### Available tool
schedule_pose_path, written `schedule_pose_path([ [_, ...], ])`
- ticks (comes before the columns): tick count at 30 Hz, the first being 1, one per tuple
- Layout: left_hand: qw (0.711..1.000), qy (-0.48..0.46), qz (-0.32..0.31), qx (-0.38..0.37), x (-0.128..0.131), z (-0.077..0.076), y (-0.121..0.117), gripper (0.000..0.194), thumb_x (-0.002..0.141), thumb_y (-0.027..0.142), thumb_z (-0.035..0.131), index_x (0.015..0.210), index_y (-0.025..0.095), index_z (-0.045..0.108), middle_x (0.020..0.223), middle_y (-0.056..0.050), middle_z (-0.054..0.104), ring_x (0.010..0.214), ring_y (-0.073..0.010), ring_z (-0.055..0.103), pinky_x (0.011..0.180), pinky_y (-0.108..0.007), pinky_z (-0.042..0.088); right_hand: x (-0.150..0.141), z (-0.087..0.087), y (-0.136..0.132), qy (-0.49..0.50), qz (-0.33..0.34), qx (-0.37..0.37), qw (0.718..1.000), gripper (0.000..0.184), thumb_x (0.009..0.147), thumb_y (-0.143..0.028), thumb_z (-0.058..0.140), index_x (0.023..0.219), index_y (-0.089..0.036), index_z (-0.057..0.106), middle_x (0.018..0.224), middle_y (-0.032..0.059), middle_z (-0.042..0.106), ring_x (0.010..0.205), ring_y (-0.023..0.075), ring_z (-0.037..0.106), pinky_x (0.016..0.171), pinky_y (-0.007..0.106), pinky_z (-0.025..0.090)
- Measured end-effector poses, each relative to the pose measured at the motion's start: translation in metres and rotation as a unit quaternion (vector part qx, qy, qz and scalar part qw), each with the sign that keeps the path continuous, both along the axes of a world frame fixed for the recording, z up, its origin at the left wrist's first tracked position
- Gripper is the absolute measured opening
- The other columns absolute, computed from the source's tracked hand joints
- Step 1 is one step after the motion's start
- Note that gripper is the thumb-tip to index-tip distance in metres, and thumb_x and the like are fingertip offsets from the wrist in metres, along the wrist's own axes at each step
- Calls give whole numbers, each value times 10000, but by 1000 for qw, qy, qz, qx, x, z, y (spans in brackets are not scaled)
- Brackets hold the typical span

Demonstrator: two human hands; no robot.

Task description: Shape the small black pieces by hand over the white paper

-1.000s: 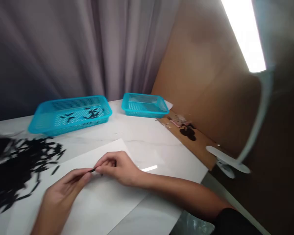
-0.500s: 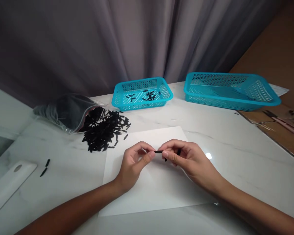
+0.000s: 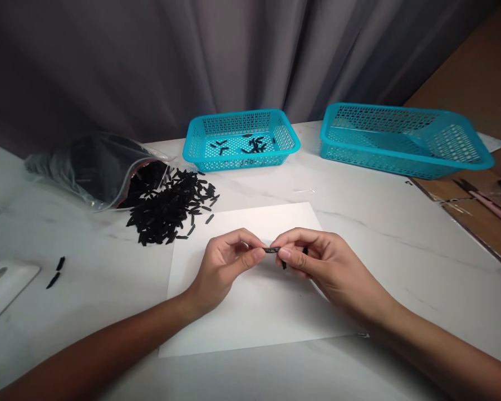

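A small black strip-like piece (image 3: 271, 250) is stretched level between my two hands above a white sheet (image 3: 242, 328). My left hand (image 3: 229, 264) pinches its left end between thumb and forefinger. At the other end, my right hand (image 3: 317, 253) pinches it the same way, with more black pieces tucked among its curled fingers. One of these, a dark piece (image 3: 284, 265), pokes out below the right thumb. To the left of the sheet lies a heap of similar black pieces (image 3: 162, 211), spilling from a clear zip bag (image 3: 96, 172).
A blue basket (image 3: 242, 163) with several black pieces stands at the back, and a larger blue basket (image 3: 401, 164) is right of it. Two loose black pieces (image 3: 57, 272) lie near a white object (image 3: 8, 289) at left. Pink-handled scissors (image 3: 490, 203) rest at far right.
The view has shifted, so the baskets and heap sit higher in the picture. The piece between my hands now shows a shinier, patterned face. Both hands keep their pinch.
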State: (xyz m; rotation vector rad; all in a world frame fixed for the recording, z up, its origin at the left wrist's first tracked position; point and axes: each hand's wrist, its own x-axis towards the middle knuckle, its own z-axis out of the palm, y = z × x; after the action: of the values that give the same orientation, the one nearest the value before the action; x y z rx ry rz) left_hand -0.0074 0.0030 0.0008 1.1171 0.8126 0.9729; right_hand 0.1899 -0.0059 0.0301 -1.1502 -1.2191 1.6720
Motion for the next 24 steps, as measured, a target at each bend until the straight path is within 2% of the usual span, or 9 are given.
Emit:
schedule_pose_path([
  [7,1000,-3,-13,-2,0,1,1,111,866,300,720,826,199,702,810,-21,663,784,-149,602,733,-268,454,0,1,-1,20,4,-38,999,113,843,-321,756,900,-228,781,727,9,657,632,106,476,538,230,339],
  [17,1000,6,-26,-6,-1,1,1,126,882,307,705,814,202,693,778,-9,633,760,-132,561,715,-256,425,1,0,0,20,13,-27,999,106,855,-295,742,922,-236,798,727,3,669,609,95,464,540,233,331],
  [24,999,0,-33,-16,-1,3,1,177,901,317,676,788,181,671,781,-17,625,793,-148,589,777,-269,455,1,-1,0,23,18,-32,999,83,859,-283,743,904,-248,803,735,-2,670,628,93,475,543,229,335],
])
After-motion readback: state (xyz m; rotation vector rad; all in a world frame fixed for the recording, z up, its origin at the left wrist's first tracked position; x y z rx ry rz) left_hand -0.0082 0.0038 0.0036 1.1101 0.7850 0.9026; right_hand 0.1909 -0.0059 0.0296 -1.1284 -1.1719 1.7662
